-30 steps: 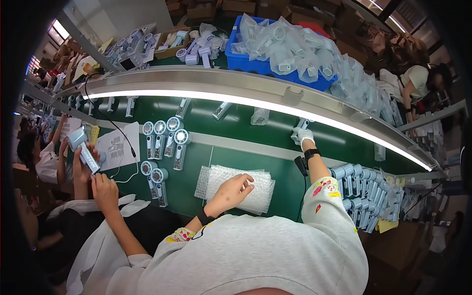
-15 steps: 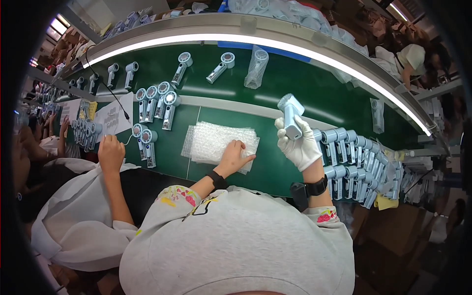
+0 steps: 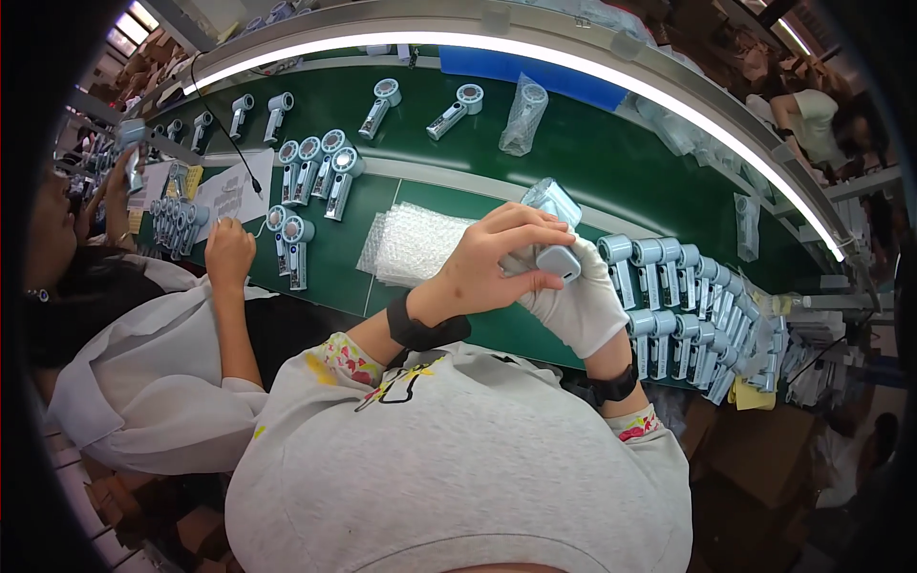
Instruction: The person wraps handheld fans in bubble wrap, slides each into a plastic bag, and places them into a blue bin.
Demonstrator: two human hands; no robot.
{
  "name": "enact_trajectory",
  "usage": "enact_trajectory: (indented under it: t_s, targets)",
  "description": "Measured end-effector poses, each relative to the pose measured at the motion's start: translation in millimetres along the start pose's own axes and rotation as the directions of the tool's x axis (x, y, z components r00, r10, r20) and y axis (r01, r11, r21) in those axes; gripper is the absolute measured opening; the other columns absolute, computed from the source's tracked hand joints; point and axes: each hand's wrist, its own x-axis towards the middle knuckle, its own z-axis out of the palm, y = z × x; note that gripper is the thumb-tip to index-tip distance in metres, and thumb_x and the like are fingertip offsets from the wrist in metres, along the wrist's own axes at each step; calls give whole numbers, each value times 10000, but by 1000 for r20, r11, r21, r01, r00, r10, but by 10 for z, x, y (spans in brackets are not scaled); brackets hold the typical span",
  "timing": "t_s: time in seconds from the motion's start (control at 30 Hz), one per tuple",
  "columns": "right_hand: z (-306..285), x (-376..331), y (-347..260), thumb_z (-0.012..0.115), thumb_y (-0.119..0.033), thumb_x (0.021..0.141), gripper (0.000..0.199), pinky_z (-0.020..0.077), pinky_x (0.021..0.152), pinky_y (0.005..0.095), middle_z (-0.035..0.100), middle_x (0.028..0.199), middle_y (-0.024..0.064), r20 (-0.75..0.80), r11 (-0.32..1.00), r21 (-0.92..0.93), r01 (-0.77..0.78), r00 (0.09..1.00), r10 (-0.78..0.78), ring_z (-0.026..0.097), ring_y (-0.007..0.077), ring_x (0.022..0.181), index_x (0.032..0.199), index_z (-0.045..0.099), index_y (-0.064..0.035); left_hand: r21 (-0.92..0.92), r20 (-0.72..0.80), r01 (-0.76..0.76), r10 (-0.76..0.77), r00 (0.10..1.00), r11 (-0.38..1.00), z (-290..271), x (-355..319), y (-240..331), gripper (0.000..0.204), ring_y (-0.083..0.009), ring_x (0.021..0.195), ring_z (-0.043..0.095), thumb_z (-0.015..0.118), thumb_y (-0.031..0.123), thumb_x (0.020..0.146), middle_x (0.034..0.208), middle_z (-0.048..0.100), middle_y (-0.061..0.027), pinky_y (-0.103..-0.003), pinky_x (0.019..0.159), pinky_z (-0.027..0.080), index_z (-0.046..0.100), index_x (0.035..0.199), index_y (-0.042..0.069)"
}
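Both my hands meet around a light blue handheld fan (image 3: 560, 264) above the green table. My right hand (image 3: 583, 310), in a white glove, grips it from the right. My bare left hand (image 3: 497, 258) has its fingers across the fan and its thumb by the lower end of the handle. The fan's round head points away from me, with a glossy clear layer around it; I cannot tell whether that is a bag. Left of my hands lies a stack of bubble-wrap sheets or pouches (image 3: 415, 244), partly behind my left hand.
Rows of light blue fans (image 3: 669, 253) stand at the right. More fans (image 3: 325, 167) lie to the left and on the far strip, one in a clear bag (image 3: 524, 115). A light bar (image 3: 478, 40) spans the far side. A co-worker's hand (image 3: 229, 253) is close on the left.
My left hand has left the bubble-wrap stack and moved right, up to the fan in my right hand. The view has shifted slightly. A co-worker at the left now holds up a fan.
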Motion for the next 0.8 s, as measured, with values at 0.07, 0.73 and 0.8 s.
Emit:
enact_trajectory:
  t_s: [0.07,0.73,0.8]
  targets:
    - [-6,31,23,493,-265,889,435,491,861,434,474,1233,194,29,1000,21,-6,1000,5,525,323,1095,1249,385,-45,-29,-26,60,-60,998,998,8,-46,-4,271,-236,987,567,687,145,749,981,627,-85,-314,861,434,645,994,36]
    - [-1395,-222,-60,634,-38,674,256,472,555,303,555,732,94,-639,316,-741,-593,766,-62,588,207,713,901,515,-44,463,-344,637,-537,770,616,557,-1570,-1610,160,-245,770,572,647,142,757,802,589,-127,-324,658,454,602,807,-3]
    - [-1668,-37,-57,641,-55,626,305,484,588,341,577,748,128,-337,11,-940,-340,924,-179,599,235,701,903,515,-27,175,-309,750,-688,657,638,496,-1492,-1591,142,-257,730,592,626,119,762,773,611,-138,-324,642,464,622,825,-8]
